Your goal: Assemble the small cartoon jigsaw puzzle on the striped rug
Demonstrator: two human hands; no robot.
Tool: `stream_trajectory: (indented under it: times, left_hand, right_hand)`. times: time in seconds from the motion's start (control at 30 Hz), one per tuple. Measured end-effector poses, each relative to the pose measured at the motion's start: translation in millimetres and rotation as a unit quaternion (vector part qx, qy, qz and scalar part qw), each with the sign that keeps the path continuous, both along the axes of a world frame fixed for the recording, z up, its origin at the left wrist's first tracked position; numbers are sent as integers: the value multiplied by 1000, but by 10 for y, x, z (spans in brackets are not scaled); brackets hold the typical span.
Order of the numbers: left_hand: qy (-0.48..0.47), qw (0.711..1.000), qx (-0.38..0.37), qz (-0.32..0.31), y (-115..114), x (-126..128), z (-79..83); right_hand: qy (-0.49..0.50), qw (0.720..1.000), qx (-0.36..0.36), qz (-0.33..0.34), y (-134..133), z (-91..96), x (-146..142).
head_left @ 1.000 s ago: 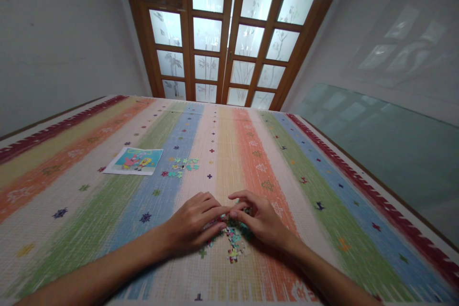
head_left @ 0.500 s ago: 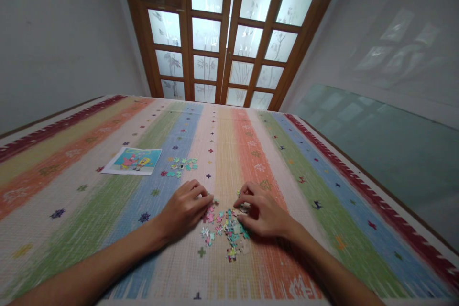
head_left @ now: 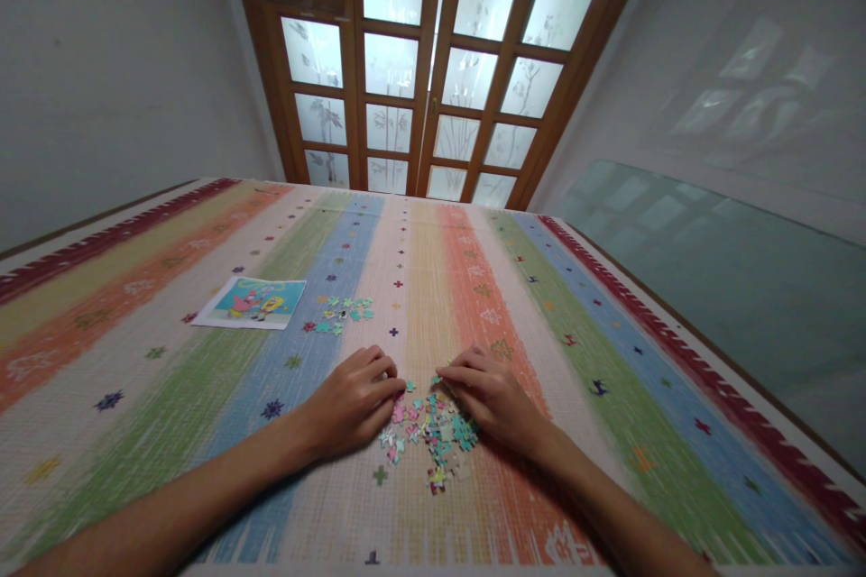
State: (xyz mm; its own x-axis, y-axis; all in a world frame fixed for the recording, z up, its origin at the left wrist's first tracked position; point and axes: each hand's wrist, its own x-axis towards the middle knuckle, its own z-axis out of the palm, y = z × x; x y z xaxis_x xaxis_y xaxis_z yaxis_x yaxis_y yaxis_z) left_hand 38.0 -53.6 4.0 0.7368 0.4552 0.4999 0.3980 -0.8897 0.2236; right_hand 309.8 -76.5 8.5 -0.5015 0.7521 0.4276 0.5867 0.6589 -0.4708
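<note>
Loose jigsaw puzzle pieces (head_left: 441,428), mostly teal, pink and yellow, lie in a small heap on the striped tablecloth between my hands. At the heap's upper left, my left hand (head_left: 358,401) is curled, its thumb and index finger closed at a small teal puzzle piece (head_left: 409,386). Across from it, my right hand (head_left: 492,398) has its thumb and forefinger pinched at another teal puzzle piece (head_left: 437,380) on the heap's far edge. Its other fingers are bent and partly hidden.
Farther off, a second group of teal puzzle pieces (head_left: 345,314) lies spread out. Left of it is a printed cartoon picture card (head_left: 253,303). The striped tablecloth (head_left: 575,505) covers the wide table, with wooden glazed doors (head_left: 433,99) beyond and walls on both sides.
My right hand's fingers have drawn together into a pinch and moved slightly left, uncovering teal pieces on the heap's right side. My left hand has barely moved.
</note>
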Motion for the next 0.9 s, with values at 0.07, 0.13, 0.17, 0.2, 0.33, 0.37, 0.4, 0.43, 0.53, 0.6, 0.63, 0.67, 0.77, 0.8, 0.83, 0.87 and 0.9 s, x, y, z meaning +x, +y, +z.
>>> stream_trajectory:
  times: [0.07, 0.13, 0.17, 0.2, 0.33, 0.37, 0.4, 0.43, 0.53, 0.6, 0.63, 0.67, 0.77, 0.8, 0.83, 0.87, 0.9]
  left_hand:
    - [6, 1000, -4, -1, -8, 9, 16]
    - [9, 1000, -4, 2, -12, 18, 36]
    - [9, 1000, -5, 5, -13, 21, 46]
    - [9, 1000, -5, 8, -13, 24, 54]
    - [10, 1000, -13, 3, -16, 27, 78]
    - [11, 1000, -16, -4, -20, 27, 81]
    - [12, 1000, -19, -13, -25, 26, 83]
    - [13, 999, -21, -22, -30, 24, 85]
    - [17, 998, -22, -54, -48, 17, 92]
    - [25, 997, -23, -74, -58, 12, 100]
    - [30, 996, -23, -83, -61, 9, 105]
    - [34, 995, -23, -89, -63, 6, 109]
    - [47, 994, -19, -96, -62, 0, 108]
    - [51, 994, -17, -93, -59, -3, 103]
    - [56, 994, -15, -89, -56, -6, 97]
    - [61, 994, -12, -84, -52, -9, 91]
    - [66, 995, -8, -80, -48, -13, 85]
  right_hand:
    - [-25, 1000, 9, 13, -13, -11, -26]
    - [-51, 998, 13, 21, -28, -4, -45]
    - [-58, 998, 17, 17, -32, 2, -48]
    - [-59, 998, 21, 5, -33, 7, -44]
    - [-43, 997, 39, -57, -5, 13, 28]
    - [-43, 996, 40, -60, 5, 13, 50]
    - [-46, 997, 40, -55, 12, 14, 67]
    - [-50, 997, 37, -47, 14, 17, 77]
    - [-71, 997, 20, -11, -6, 31, 57]
    - [-83, 996, 11, 8, -32, 41, 20]
    - [-87, 996, 11, 11, -42, 43, 5]
    - [-89, 996, 13, 7, -47, 43, -5]
    - [-76, 996, 31, -33, -27, 34, 12]
    - [-69, 996, 37, -48, -13, 31, 28]
    - [-62, 995, 42, -58, 2, 29, 44]
    - [-57, 995, 47, -63, 13, 29, 57]
    - [-55, 995, 48, -64, 21, 31, 66]
